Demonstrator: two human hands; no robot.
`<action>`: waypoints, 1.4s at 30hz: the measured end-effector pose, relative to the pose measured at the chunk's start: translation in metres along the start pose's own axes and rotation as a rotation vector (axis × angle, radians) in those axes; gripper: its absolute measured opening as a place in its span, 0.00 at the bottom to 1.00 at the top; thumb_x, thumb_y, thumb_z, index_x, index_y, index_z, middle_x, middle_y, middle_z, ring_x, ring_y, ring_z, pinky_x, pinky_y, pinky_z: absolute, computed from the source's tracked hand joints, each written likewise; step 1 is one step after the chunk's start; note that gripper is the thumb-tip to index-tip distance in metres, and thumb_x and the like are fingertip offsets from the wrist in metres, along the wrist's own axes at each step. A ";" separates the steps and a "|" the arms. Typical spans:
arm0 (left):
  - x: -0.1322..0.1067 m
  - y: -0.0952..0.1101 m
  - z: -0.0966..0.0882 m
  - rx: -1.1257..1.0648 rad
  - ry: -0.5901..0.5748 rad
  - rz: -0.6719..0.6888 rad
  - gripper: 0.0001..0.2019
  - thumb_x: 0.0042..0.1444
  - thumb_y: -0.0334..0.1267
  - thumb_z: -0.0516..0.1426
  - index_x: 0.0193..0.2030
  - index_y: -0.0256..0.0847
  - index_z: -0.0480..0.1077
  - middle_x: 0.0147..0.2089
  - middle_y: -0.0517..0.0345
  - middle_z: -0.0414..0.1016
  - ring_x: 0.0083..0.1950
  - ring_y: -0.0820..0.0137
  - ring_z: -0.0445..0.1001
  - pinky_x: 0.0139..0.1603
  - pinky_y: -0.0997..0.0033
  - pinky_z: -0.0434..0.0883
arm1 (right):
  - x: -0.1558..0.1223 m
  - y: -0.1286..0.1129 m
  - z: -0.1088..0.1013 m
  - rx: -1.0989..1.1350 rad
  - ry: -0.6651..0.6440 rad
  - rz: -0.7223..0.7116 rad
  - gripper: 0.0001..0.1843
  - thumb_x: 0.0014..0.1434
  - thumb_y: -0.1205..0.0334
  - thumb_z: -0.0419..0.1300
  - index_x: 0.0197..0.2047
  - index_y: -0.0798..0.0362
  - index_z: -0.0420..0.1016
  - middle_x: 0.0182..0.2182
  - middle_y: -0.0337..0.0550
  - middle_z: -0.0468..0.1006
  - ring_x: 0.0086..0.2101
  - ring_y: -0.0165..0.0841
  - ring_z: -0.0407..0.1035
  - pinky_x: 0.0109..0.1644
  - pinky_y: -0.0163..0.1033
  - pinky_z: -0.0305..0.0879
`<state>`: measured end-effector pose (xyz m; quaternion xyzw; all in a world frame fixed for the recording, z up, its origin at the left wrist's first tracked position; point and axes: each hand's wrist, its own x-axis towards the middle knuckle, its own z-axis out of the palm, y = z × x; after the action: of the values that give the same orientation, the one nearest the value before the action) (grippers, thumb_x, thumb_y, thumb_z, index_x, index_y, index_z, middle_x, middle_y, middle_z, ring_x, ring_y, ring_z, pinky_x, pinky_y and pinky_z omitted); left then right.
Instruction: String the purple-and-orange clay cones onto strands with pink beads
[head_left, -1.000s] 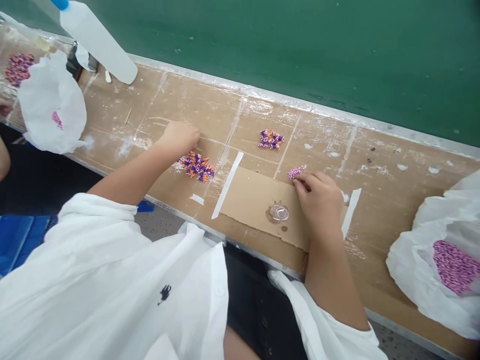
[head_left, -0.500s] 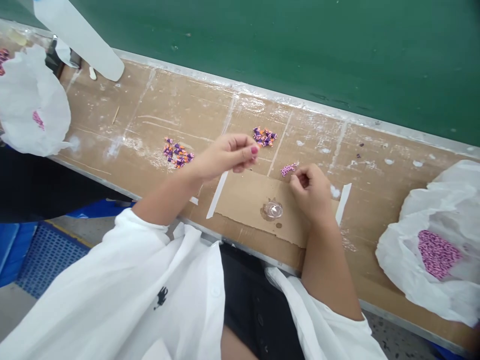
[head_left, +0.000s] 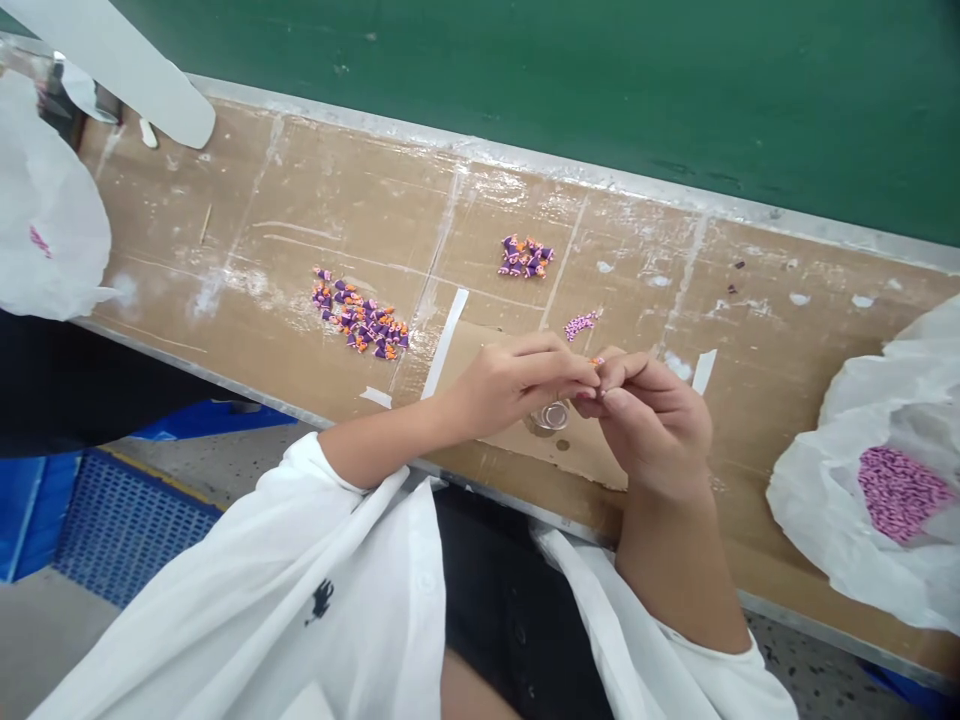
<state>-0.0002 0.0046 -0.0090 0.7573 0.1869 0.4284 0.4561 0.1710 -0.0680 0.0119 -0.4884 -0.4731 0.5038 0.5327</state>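
My left hand and my right hand meet fingertip to fingertip over a cardboard sheet. Between the left fingers a small figure piece shows only a bit of orange; the rest is hidden. Thumb and forefinger of my right hand are pinched together, and whatever tiny thing is in them is too small to make out. Just below the fingers lies a little clear round dish, partly covered by them. A small heap of pink pieces lies beyond my hands.
Purple-and-orange figure pieces lie in a left pile and a far pile. A white bag of pink bits stands at right, another white bag at left. White tape marks the cardboard; a green wall runs behind.
My left hand has moved right and down to join my right hand, whose fingers now pinch against it. The left pile of figure pieces is more fully in view.
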 end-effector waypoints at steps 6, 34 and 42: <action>-0.004 0.015 -0.004 -0.052 -0.092 -0.237 0.18 0.70 0.54 0.55 0.42 0.45 0.80 0.41 0.55 0.82 0.40 0.71 0.80 0.43 0.69 0.78 | -0.005 -0.008 0.005 -0.076 0.006 -0.038 0.15 0.66 0.49 0.65 0.33 0.49 0.73 0.29 0.37 0.72 0.28 0.29 0.66 0.30 0.37 0.67; 0.017 0.024 -0.022 -0.705 -0.357 -0.753 0.20 0.54 0.51 0.70 0.35 0.34 0.72 0.27 0.64 0.72 0.23 0.84 0.66 0.22 0.81 0.65 | -0.007 -0.014 0.005 -0.422 0.004 -0.338 0.11 0.57 0.75 0.64 0.33 0.47 0.74 0.25 0.34 0.73 0.26 0.29 0.68 0.29 0.38 0.66; 0.013 0.014 -0.016 -0.708 0.021 -0.795 0.22 0.52 0.50 0.71 0.44 0.39 0.71 0.30 0.66 0.72 0.23 0.84 0.65 0.20 0.80 0.59 | -0.010 -0.011 -0.011 -0.030 0.080 -0.018 0.06 0.60 0.62 0.68 0.31 0.48 0.77 0.25 0.37 0.72 0.28 0.32 0.68 0.28 0.39 0.61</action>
<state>-0.0075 0.0151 0.0126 0.4234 0.3080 0.2670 0.8090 0.1819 -0.0783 0.0220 -0.5118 -0.4632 0.4721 0.5484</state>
